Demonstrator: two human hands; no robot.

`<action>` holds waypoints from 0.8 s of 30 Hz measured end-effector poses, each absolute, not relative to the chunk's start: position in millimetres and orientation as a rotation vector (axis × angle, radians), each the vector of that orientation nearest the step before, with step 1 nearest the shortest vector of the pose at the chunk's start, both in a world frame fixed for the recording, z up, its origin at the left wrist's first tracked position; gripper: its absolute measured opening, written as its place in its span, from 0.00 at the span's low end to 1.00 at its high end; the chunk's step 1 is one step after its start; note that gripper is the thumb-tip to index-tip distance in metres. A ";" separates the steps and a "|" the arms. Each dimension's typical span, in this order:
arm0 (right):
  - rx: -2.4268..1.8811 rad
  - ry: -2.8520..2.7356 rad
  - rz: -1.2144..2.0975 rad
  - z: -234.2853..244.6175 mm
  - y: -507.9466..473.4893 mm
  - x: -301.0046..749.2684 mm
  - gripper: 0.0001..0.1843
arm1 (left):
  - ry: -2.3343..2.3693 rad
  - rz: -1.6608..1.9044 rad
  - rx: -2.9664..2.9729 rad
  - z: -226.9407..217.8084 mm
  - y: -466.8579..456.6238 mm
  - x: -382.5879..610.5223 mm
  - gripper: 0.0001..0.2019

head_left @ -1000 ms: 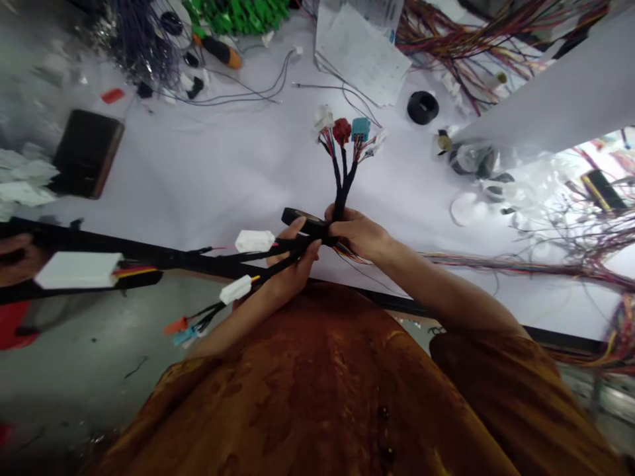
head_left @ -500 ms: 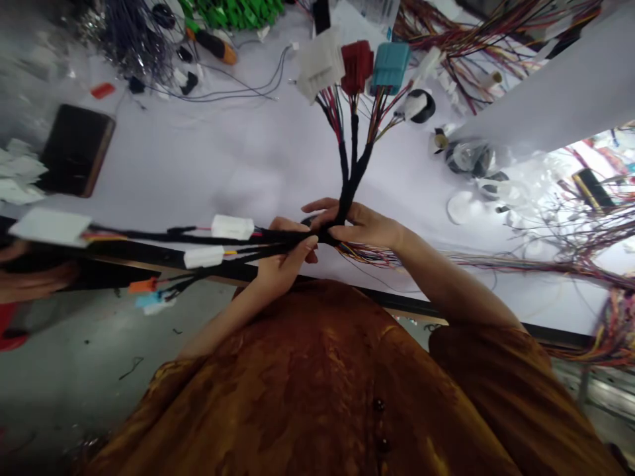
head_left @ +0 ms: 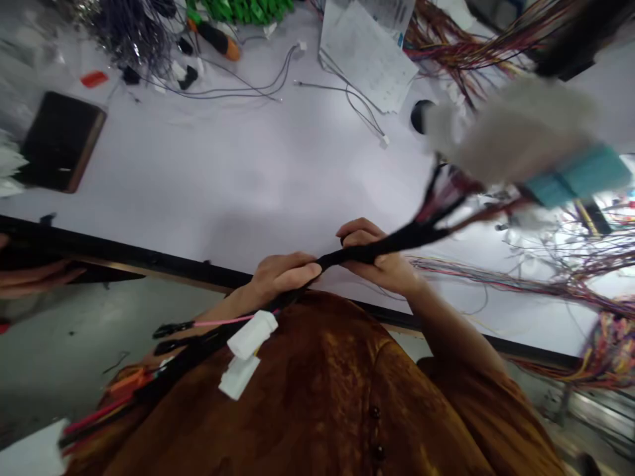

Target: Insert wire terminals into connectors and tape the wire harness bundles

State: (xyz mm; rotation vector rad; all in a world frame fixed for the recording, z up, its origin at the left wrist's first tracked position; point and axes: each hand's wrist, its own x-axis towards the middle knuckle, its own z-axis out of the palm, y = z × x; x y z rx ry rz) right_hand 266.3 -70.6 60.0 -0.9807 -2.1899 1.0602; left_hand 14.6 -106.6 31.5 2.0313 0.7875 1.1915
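A wire harness (head_left: 364,252) wrapped in black tape crosses in front of me. My left hand (head_left: 282,276) is closed around its trunk near the table edge. Further right, my right hand (head_left: 380,261) has its fingers wrapped round the same trunk; a small dark thing under its fingertips is mostly hidden. Beyond it the branches end in a blurred whitish connector (head_left: 526,132) and a teal connector (head_left: 578,177), lifted over the table. Left of my left hand, branches hang across my shirt with a white connector (head_left: 253,335), an orange connector (head_left: 127,383) and a larger white connector (head_left: 34,453).
On the white table (head_left: 278,178) lie a dark flat case (head_left: 62,142), an orange-and-black screwdriver (head_left: 215,39), papers (head_left: 370,59) and green connectors (head_left: 248,12). Loose wires (head_left: 496,274) run along the right. Another person's hand (head_left: 34,281) shows at the left edge.
The harness has swung round: its large connectors moved from the far middle to the right, and its left branches dropped from the table edge onto my shirt. Both hands still grip the trunk.
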 end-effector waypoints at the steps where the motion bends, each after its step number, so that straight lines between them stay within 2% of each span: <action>1: -1.019 -2.173 1.023 60.3 -73.2 266.0 0.05 | 0.759 1.173 2.085 30.9 -105.6 14.4 0.20; 5: -1.104 -2.108 0.911 56.4 -78.3 264.9 0.05 | 0.662 1.183 2.143 34.6 -97.1 19.4 0.20; 12: -1.221 -2.036 0.978 37.6 -78.3 255.9 0.08 | 0.668 0.976 1.815 31.0 -58.9 45.4 0.10; 14: -1.199 -1.955 1.212 38.8 -77.0 259.5 0.09 | 0.695 0.893 1.661 26.4 -50.8 49.4 0.13; 16: -1.125 -1.788 1.594 40.5 -76.1 267.3 0.12 | 0.707 0.786 1.476 21.1 -47.6 50.7 0.16; 19: -1.044 -1.328 2.097 35.4 -77.3 279.6 0.15 | 0.634 0.698 1.170 13.0 -49.0 52.5 0.16; 24: -0.938 -0.754 2.443 10.6 -79.3 286.1 0.20 | 0.499 0.725 0.894 9.6 -52.0 61.7 0.20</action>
